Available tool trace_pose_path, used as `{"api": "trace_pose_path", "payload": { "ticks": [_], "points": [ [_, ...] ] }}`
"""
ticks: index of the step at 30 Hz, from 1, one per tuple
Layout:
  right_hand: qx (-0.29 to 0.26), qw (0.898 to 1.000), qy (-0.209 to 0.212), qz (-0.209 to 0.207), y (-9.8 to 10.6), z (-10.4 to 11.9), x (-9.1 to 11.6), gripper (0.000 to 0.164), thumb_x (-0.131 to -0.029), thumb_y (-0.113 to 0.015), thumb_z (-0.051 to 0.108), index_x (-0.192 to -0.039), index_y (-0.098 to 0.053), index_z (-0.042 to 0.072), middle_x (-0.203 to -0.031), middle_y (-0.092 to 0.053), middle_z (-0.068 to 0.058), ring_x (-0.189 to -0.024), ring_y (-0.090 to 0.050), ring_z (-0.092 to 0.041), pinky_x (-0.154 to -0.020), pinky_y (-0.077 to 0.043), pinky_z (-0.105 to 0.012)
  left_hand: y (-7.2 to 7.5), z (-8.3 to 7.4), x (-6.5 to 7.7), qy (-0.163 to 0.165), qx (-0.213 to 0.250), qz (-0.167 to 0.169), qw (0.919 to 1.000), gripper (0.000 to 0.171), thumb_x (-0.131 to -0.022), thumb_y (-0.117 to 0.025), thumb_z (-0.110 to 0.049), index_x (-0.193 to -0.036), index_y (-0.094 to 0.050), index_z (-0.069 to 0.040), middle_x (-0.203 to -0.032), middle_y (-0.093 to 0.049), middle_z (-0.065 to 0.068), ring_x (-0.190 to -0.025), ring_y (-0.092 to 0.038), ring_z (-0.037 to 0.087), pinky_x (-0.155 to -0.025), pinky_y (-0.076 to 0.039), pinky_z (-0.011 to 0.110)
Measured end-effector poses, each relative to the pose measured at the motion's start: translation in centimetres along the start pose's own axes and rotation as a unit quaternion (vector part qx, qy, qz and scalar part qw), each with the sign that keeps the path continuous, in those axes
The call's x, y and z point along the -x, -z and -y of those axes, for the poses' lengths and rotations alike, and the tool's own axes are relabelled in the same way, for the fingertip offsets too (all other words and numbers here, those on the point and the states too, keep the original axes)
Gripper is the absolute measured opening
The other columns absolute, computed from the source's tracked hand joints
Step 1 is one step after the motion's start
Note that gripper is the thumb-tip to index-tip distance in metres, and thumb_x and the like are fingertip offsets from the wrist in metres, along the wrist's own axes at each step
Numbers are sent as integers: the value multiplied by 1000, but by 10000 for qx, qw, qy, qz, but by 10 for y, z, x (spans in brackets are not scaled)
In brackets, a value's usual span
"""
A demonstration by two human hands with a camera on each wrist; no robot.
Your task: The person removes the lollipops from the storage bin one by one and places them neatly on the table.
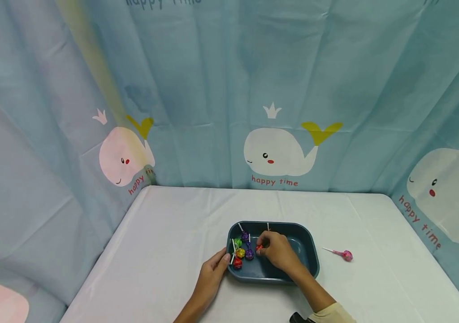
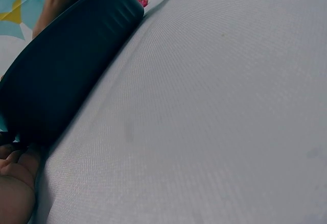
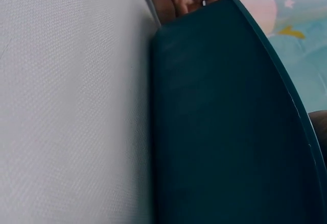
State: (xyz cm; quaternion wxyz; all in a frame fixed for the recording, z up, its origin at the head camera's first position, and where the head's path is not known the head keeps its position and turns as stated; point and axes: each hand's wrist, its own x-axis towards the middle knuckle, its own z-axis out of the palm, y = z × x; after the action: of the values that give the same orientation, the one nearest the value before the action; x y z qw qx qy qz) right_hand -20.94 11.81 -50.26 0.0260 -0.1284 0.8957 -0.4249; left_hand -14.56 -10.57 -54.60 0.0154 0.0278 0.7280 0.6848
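A dark teal tray (image 1: 270,270) lies on the white table, with several wrapped lollipops grouped at its left end. Among them are a red lollipop (image 1: 237,263), a yellow lollipop (image 1: 240,253) and a green lollipop (image 1: 238,242). My left hand (image 1: 212,274) holds the tray's left end, thumb at the rim and fingers along the outer wall. Reaching over the front rim, my right hand (image 1: 279,251) pinches another red lollipop (image 1: 259,248) inside the tray, its white stick pointing up behind the fingers. In the right wrist view the tray wall (image 3: 219,117) hides that hand's fingers.
To the right of the tray, a pink lollipop (image 1: 347,255) lies on the white tablecloth (image 1: 173,233), stick toward the tray. A blue curtain (image 1: 213,89) with printed whales hangs behind the table and along both sides. A black object (image 1: 300,317) sits by my right sleeve.
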Motion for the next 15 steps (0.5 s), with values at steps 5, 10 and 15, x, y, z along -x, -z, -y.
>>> {"api": "trace_pose_path", "payload": {
  "ticks": [5,10,15],
  "points": [
    [46,9999,-14,114,1,0,0,19,-84,-84,-7,-93,-74,6,-87,-71,-3,-77,-60,-15,-69,-53,-29,0,0,0,-15,8,-22,10000,56,-113,-55,-30,-153,-49,9,-156,-53,25,-150,-44,36,-120,-42,38],
    [323,9994,-52,62,2,0,2,17,-86,-83,-4,-100,-81,4,-98,-70,-4,-88,-62,-17,-80,-58,-39,0,1,0,14,9,-10,10000,57,-113,-55,-30,-153,-49,9,-156,-52,25,-150,-44,37,-119,-43,33],
    [473,9985,-149,-215,7,0,4,12,-89,-83,0,-100,-82,5,-100,-66,-4,-88,-60,-17,-80,-59,-39,0,2,0,70,-108,-31,9999,57,-113,-55,-33,-153,-50,8,-156,-53,23,-150,-44,36,-117,-44,29]
  ]
}}
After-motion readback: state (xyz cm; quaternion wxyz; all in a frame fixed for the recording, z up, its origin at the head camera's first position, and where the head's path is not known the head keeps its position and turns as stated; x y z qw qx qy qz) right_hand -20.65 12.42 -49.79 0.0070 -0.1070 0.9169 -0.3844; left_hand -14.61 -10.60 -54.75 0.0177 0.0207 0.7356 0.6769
